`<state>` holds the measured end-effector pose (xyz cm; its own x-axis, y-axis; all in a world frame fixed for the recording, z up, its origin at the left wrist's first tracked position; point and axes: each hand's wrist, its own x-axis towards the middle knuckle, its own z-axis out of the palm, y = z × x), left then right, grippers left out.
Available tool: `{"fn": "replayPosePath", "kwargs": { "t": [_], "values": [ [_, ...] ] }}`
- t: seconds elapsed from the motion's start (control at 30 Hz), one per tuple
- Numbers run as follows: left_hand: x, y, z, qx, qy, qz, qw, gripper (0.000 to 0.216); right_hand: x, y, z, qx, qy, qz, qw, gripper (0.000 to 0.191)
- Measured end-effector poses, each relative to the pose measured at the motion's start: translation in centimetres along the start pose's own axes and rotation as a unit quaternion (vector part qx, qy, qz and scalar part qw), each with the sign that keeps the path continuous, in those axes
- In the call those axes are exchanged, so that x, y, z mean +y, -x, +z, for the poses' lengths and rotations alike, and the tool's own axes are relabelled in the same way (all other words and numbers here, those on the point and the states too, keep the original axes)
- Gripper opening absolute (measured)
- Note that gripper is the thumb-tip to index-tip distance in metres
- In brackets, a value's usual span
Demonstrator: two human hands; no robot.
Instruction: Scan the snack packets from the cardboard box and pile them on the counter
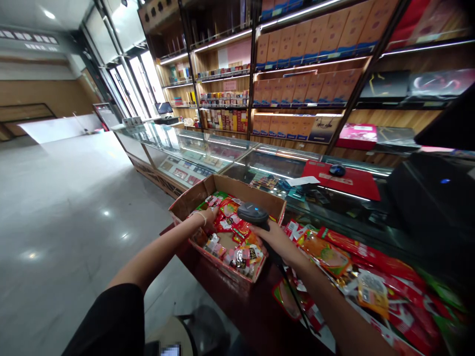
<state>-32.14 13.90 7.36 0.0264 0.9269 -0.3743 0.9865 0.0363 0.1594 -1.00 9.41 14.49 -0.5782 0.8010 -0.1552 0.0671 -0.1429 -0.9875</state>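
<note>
- My right hand (272, 237) is closed around the grip of a black barcode scanner (253, 214), its head held just above the open cardboard box (193, 198) and its cable (293, 291) trailing back toward me.
- My left hand (208, 216) reaches into the box at its far left side, fingers curled on a red snack packet (227, 207); I judge it a light pinch, though the fingertips are partly hidden.
- The box sits at the near left corner of the dark red counter (237, 306), packed with small red, green and orange packets.
- More packets (356, 277) lie spread along the counter's right side, overlapping each other.
- To do this well, I would lift one packet clear of the rest, turn its printed code flat toward the scanner head, and hold it steady so that neighbouring codes are not read.
- Printing on the packets is too blurred to read; no brand can be made out.
- Beyond, a glass display case (267, 168) carries a red mat (349, 183) with a mouse (337, 170).
</note>
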Motion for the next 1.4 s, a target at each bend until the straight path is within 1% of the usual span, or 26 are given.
{"fn": "replayPosePath", "kwargs": {
  "t": [0.07, 0.13, 0.17, 0.27, 0.33, 0.4, 0.47, 0.5, 0.57, 0.63, 0.67, 0.73, 0.8, 0.9, 1.0, 1.07, 1.17, 1.27, 1.4],
  "values": [
    [0.1, 0.2, -0.6, -0.012, -0.002, -0.011, 1.000, 0.098, 0.0, 0.1, 0.0, 0.000, 0.001, -0.001, 1.000, 0.034],
    [0.0, 0.5, -1.4, 0.004, 0.021, -0.024, 0.999, 0.079, 0.0, 0.1, 0.0, 0.003, 0.002, -0.002, 1.000, 0.033],
    [0.0, 0.6, -1.8, 0.020, 0.033, -0.033, 0.999, 0.069, -0.1, 0.1, 0.0, 0.006, 0.002, -0.001, 1.000, 0.033],
    [-0.2, 1.1, -2.8, 0.094, 0.104, -0.054, 0.989, 0.038, -0.1, 0.1, 0.1, 0.008, -0.001, 0.005, 1.000, 0.031],
    [-0.2, 1.5, -3.3, 0.132, 0.161, -0.064, 0.976, 0.026, -0.1, 0.1, 0.1, 0.008, -0.006, 0.003, 1.000, 0.030],
    [0.0, 2.1, -3.7, 0.139, 0.198, -0.065, 0.968, 0.024, -0.1, 0.2, 0.1, 0.006, -0.009, -0.004, 1.000, 0.030],
    [0.6, 2.9, -4.1, 0.130, 0.222, -0.053, 0.965, 0.034, 0.0, 0.3, 0.1, 0.006, -0.008, -0.010, 1.000, 0.029],
    [1.0, 3.3, -4.3, 0.123, 0.252, -0.038, 0.959, 0.040, -0.1, 0.3, 0.1, 0.007, -0.009, -0.012, 1.000, 0.029],
    [2.0, 4.1, -4.6, 0.112, 0.348, 0.004, 0.931, 0.050, -0.2, 0.4, 0.2, 0.016, -0.014, -0.013, 1.000, 0.029],
    [3.2, 4.6, -4.9, 0.112, 0.452, 0.041, 0.884, 0.058, -0.4, 0.5, 0.2, 0.028, -0.021, -0.013, 0.999, 0.031],
    [3.8, 4.7, -5.1, 0.120, 0.487, 0.051, 0.864, 0.059, -0.6, 0.6, 0.1, 0.033, -0.022, -0.017, 0.999, 0.033],
    [5.2, 4.8, -5.4, 0.143, 0.512, 0.065, 0.844, 0.058, -0.9, 0.8, -0.2, 0.047, -0.021, -0.030, 0.998, 0.037],
    [6.6, 4.8, -5.7, 0.157, 0.506, 0.092, 0.843, 0.058, -1.4, 1.3, -1.0, 0.064, -0.019, -0.045, 0.997, 0.043],
    [9.0, 5.0, -6.1, 0.176, 0.448, 0.152, 0.863, 0.056, -2.1, 2.5, -2.6, 0.093, -0.011, -0.066, 0.993, 0.047],
    [11.9, 5.4, -6.6, 0.211, 0.372, 0.192, 0.883, 0.044, -2.8, 4.4, -4.6, 0.111, 0.008, -0.083, 0.990, 0.046],
    [13.9, 5.6, -6.9, 0.222, 0.343, 0.200, 0.891, 0.041, -3.1, 5.8, -5.8, 0.123, 0.012, -0.086, 0.989, 0.044],
    [17.0, 5.7, -7.2, 0.222, 0.312, 0.214, 0.899, 0.038, -3.1, 7.6, -7.5, 0.150, 0.010, -0.084, 0.985, 0.038],
    [19.7, 5.6, -7.2, 0.211, 0.285, 0.244, 0.903, 0.034, -2.7, 9.3, -9.1, 0.170, 0.029, -0.078, 0.982, 0.033],
    [22.9, 4.5, -6.4, 0.195, 0.285, 0.267, 0.900, 0.038, -2.4, 11.8, -11.3, 0.208, 0.015, -0.084, 0.974, 0.032]
  ]
}}
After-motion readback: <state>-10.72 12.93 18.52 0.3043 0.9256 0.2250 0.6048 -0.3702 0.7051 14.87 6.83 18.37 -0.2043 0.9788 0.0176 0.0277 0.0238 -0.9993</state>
